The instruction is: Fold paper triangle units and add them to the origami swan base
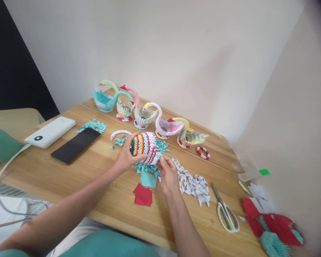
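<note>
A round body of folded paper pieces point(146, 147), banded in white, red, yellow and teal, is tilted on its side above the table. My left hand point(127, 153) grips its left end, thumb along the near side and fingers over the far side. At its right edge, my right hand point(167, 169) has thumb and index finger pinched together against the white pieces; any single piece between them is too small to make out. Teal folded pieces point(147, 168) lie beneath it. White triangular pieces point(194, 185) are spread to the right of my right hand.
Several paper swans point(167, 126) stand along the back, with a red and white ring point(203, 152) at their right. Scissors point(226, 212) lie at the right, red paper squares point(143, 195) in front, a phone point(76, 145) and power bank point(50, 131) at the left.
</note>
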`<action>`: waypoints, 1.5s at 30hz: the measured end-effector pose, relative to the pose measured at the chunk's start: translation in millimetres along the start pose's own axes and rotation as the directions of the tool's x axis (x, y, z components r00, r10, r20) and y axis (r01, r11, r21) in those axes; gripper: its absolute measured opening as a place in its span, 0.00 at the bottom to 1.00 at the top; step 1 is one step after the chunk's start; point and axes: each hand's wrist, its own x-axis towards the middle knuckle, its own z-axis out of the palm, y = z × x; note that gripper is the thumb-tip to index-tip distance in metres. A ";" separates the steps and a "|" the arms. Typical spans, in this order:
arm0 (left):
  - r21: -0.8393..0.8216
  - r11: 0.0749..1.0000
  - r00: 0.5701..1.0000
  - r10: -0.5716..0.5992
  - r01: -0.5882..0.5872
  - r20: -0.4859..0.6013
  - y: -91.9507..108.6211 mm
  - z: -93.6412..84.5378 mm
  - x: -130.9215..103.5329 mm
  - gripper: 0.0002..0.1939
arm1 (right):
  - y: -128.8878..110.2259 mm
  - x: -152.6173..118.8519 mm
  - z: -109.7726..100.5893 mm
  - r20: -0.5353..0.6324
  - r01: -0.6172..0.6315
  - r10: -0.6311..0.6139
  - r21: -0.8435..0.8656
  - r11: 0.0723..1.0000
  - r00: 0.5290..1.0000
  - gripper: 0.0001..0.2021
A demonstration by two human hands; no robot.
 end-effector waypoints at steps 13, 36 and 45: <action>-0.021 1.000 0.999 -0.012 0.013 0.030 -2.8 1.3 0.0 0.45 | 9.6 -0.5 0.4 -0.033 0.046 -0.045 0.043 0.998 0.998 0.11; -0.163 0.981 0.995 -0.104 0.103 0.007 -8.1 12.6 -6.8 0.42 | -7.9 -7.3 5.8 0.008 0.132 -0.132 -0.163 0.978 0.991 0.15; -0.131 0.991 0.998 -0.041 0.033 -0.057 -8.9 18.8 -15.6 0.43 | -1.4 -10.1 7.9 0.014 0.131 -0.131 -0.136 0.982 0.991 0.10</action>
